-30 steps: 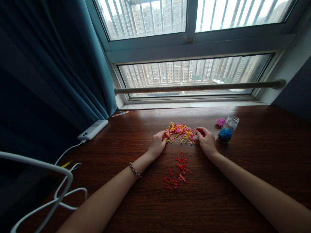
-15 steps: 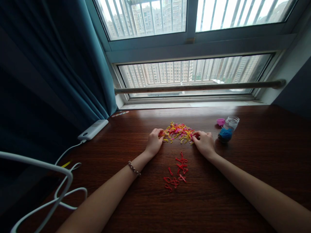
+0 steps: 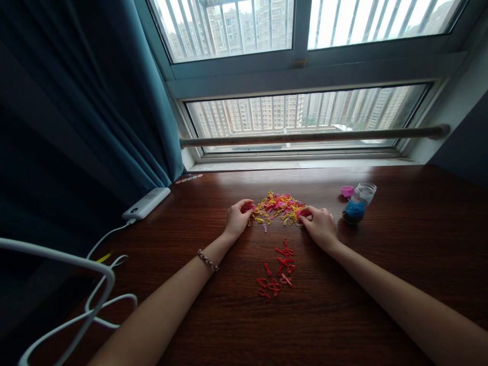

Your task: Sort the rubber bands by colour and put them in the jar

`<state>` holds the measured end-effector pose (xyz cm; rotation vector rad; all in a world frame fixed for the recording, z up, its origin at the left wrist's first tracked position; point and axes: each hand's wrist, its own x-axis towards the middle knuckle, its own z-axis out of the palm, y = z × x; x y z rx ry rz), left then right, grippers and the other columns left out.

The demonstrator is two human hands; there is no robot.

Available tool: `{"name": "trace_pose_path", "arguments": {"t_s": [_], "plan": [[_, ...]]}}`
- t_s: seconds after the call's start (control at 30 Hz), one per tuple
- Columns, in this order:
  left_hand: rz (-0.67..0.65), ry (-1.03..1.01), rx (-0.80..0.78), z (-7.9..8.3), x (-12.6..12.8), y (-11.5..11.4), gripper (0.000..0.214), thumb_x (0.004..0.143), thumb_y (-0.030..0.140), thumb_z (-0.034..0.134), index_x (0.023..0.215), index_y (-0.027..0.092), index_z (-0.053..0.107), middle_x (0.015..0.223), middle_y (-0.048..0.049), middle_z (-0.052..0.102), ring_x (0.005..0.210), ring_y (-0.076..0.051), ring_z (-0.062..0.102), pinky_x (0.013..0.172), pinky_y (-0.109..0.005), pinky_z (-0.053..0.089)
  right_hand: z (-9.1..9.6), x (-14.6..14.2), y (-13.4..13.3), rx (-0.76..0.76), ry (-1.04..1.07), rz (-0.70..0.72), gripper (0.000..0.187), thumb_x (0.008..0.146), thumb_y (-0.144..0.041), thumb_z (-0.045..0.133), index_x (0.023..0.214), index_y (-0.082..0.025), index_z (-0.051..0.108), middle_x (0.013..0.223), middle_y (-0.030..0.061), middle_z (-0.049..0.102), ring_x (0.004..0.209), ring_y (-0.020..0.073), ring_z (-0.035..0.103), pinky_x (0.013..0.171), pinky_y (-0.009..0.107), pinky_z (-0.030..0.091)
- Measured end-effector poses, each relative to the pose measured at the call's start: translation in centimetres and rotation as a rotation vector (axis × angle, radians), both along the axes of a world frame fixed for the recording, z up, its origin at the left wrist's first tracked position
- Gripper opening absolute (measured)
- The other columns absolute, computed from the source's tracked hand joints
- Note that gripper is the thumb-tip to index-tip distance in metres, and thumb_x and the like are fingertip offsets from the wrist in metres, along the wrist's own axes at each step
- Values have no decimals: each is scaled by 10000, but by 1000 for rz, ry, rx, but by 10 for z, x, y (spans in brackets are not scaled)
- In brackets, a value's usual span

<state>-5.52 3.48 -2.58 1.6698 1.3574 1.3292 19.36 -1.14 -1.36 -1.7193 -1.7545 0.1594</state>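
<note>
A loose pile of small looped clips point(image 3: 280, 203), yellow, pink and red, lies on the dark wooden table between my hands. At the pile's left edge is my left hand point(image 3: 238, 219), thumb and fingertips curled together beside a few clips; what they pinch is too small to make out. My right hand point(image 3: 319, 224) touches the right edge, its thumb and forefinger drawn together by pink clips, partly hidden by the fingers. Nearer to me lies a separate scatter of red clips point(image 3: 274, 286). One pale pink clip point(image 3: 265, 228) rests just in front of the pile.
Right of my right hand stands an uncapped clear jar point(image 3: 358, 203) with blue contents, a pink cap point(image 3: 346, 191) beside it. A white power strip point(image 3: 147, 203) with a looping white cable point(image 3: 102, 274) lies at left by the blue curtain point(image 3: 152, 127). The window is behind.
My left hand has drawn back slightly to the left from the pile. A pale pink clip now lies in front of it. My right hand has shifted slightly left at the edge.
</note>
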Motion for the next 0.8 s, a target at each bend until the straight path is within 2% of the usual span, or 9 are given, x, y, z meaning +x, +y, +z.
{"name": "trace_pose_path", "arguments": {"t_s": [0.1,0.23,0.4,0.47,0.57,0.7,0.8], "plan": [[1,-28,-13,0,0,0,230,690,153,569,917,133,599,816,-66,676,776,-175,644,736,-321,525,1,0,1,36,61,-2,157,751,-326,529,815,-240,645,760,18,668,745,203,522,666,305,351],[55,32,3,1,-1,0,214,703,169,556,907,142,610,831,-59,673,751,-168,639,708,-306,519,1,-1,2,108,180,40,176,760,-313,509,839,-207,625,794,34,658,791,206,554,733,328,385],[169,335,138,4,-1,-4,224,686,120,536,878,174,639,897,-56,643,818,-182,592,767,-336,478,-2,-2,3,154,379,140,186,773,-270,482,871,-161,596,820,58,631,725,168,574,668,280,441],[178,469,179,7,1,-6,200,681,142,562,853,189,651,899,-56,634,870,-204,560,799,-360,454,-3,-3,4,170,376,146,180,776,-261,477,863,-156,595,812,61,622,715,165,569,653,276,443],[198,586,132,8,2,-7,128,698,213,585,798,193,662,868,-64,630,858,-224,544,784,-383,445,-2,-3,3,188,316,131,179,781,-262,473,853,-158,600,805,62,619,714,172,561,646,287,434],[228,591,82,7,0,-4,85,692,191,586,736,185,658,819,-61,636,815,-214,555,765,-371,443,1,-3,1,199,297,131,180,785,-273,475,852,-162,599,797,54,621,679,165,555,646,293,426],[197,461,84,3,-2,-1,92,695,189,581,745,176,657,802,-49,650,766,-185,581,731,-322,457,4,-5,-1,219,324,152,180,786,-283,478,852,-164,595,796,51,620,667,159,555,639,287,430]]}}
